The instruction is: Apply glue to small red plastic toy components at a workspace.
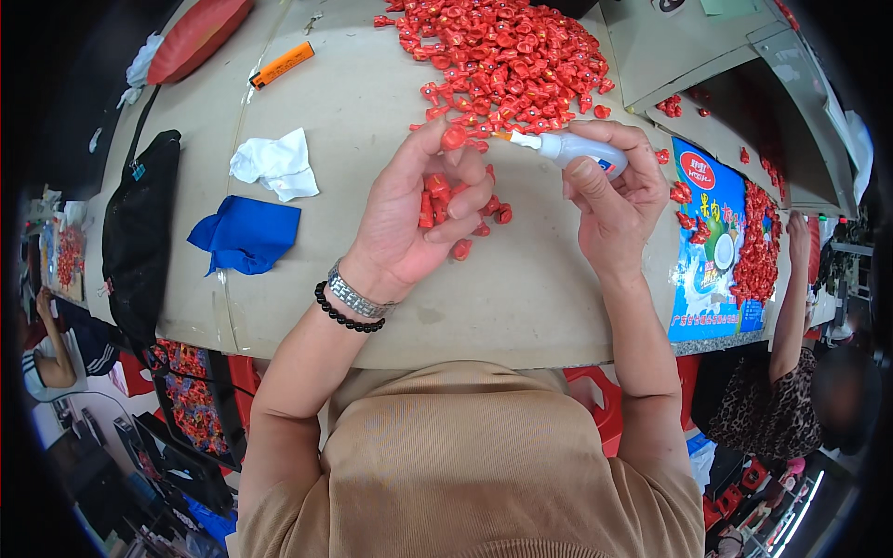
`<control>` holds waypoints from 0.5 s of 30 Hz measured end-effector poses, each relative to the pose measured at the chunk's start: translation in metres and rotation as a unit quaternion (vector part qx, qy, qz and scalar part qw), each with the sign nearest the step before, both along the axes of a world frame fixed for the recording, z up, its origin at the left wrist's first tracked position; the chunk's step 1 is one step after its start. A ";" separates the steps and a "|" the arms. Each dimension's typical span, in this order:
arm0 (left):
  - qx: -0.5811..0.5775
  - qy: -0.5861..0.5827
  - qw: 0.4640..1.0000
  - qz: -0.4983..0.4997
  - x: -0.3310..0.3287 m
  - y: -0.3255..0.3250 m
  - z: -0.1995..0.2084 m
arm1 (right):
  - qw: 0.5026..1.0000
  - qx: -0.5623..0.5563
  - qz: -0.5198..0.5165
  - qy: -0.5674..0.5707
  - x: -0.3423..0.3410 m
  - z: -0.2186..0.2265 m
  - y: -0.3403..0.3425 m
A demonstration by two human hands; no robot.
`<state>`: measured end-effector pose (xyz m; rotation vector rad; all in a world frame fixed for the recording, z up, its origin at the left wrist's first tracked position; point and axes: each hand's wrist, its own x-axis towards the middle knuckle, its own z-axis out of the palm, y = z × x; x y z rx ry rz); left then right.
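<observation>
Several small red plastic pieces (433,198) lie in the palm of my left hand (409,200), whose fingers curl around them. Its thumb and forefinger pinch one more red piece (454,138). My right hand (614,186) is closed around a small white squeeze bottle (586,152) with a white nozzle and an orange tip. That tip points left, just short of the pinched piece; whether they touch I cannot tell. A few loose red pieces sit on the table beside and below my left fingers. Beyond both hands spreads a big heap of red pieces (512,60).
On the left of the table (446,316) lie a blue cloth (246,234), a crumpled white tissue (277,164), an orange box cutter (282,65) and a black bag (139,232). A grey metal housing (688,56) stands far right. Another person's arm (791,298) reaches in beside a blue printed sheet (712,270).
</observation>
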<state>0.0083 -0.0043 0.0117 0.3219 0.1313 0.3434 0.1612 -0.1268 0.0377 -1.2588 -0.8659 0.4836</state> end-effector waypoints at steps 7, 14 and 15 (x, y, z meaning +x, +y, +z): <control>0.016 0.033 0.999 0.023 -0.002 -0.001 0.004 | 0.999 0.004 0.011 0.037 0.002 0.001 0.000; 0.076 0.042 0.994 0.072 0.000 -0.003 -0.001 | 0.998 0.013 0.013 0.054 0.003 -0.001 0.000; 0.073 0.039 0.994 0.077 0.000 -0.003 -0.001 | 0.999 0.014 0.014 0.051 0.003 -0.001 0.000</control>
